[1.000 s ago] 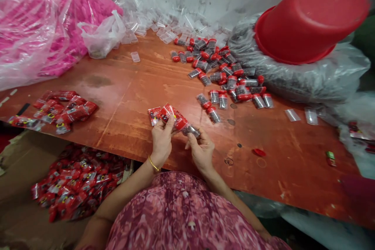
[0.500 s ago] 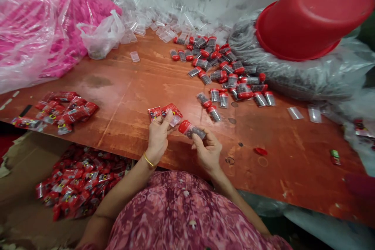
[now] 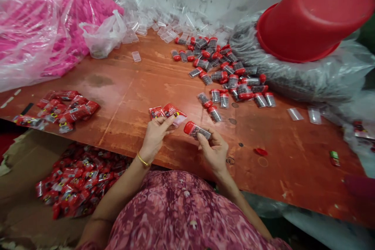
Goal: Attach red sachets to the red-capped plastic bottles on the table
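Note:
My left hand (image 3: 156,134) pinches a red printed plastic packet (image 3: 172,111) with a clear lower part. Beside that packet, just past my left fingers, lies another red packet (image 3: 156,112). My right hand (image 3: 213,146) is closed on a small clear container (image 3: 197,129) with a red cap and dark pieces inside. The container is tilted, its cap pointing left toward the packet, with a small space between them. More red-capped containers (image 3: 215,113) lie on the table (image 3: 140,86) just beyond my right hand.
Filled containers (image 3: 218,62) are heaped at the back, with clear empty ones (image 3: 166,31) behind. Red packets (image 3: 70,109) lie at left; a box below holds more packets (image 3: 79,179). A red bucket (image 3: 310,19) rests upside down on a plastic bag (image 3: 304,78). A pink-filled bag (image 3: 49,27) stands at back left.
My right hand and the container have moved slightly right, away from the packet. My left hand has shifted its hold on the packet, whose clear part now shows more.

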A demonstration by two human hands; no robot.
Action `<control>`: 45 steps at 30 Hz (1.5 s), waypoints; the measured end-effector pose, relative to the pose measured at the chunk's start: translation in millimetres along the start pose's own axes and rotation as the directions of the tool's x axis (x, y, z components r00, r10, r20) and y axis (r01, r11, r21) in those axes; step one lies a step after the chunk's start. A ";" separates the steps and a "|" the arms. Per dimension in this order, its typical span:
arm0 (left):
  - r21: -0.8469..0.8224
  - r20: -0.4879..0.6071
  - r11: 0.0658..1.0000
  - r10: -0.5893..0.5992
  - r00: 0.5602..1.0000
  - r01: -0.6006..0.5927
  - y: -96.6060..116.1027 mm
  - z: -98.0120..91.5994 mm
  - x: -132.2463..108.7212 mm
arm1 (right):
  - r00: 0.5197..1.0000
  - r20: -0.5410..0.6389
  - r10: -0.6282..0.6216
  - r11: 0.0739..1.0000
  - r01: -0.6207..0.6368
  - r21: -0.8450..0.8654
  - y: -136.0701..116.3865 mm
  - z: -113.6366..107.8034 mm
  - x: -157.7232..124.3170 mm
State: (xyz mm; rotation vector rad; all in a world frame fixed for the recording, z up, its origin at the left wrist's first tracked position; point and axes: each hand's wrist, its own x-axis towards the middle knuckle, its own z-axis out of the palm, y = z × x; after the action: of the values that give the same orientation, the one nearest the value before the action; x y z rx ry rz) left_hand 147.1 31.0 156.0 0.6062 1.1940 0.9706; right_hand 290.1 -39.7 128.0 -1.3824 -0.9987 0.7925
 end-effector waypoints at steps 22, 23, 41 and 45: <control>0.206 0.118 0.956 0.187 0.975 -0.208 -8.7 -5.8 3.4 | 0.996 0.056 0.065 0.997 -0.067 0.036 -9.7 -1.2 -3.0; 0.244 0.129 0.939 0.215 0.968 -0.241 -8.8 -7.1 3.8 | 0.997 0.056 0.061 0.997 -0.063 0.034 -9.7 -1.3 -3.1; 0.104 0.064 0.991 0.072 0.995 -0.078 -8.7 -3.7 6.5 | 0.998 -0.037 0.060 0.995 -0.062 -0.081 10.4 -10.6 2.4; 0.096 0.017 0.995 0.016 1.000 -0.018 -5.2 -1.6 6.3 | 0.998 0.055 0.010 0.890 0.016 -0.457 33.5 -21.5 15.4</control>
State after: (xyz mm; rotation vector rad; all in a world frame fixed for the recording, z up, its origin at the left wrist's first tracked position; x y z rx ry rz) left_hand 147.6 33.8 148.2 0.7000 1.2281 0.9252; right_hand 319.5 -32.3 97.9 -1.7662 -1.2874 0.6142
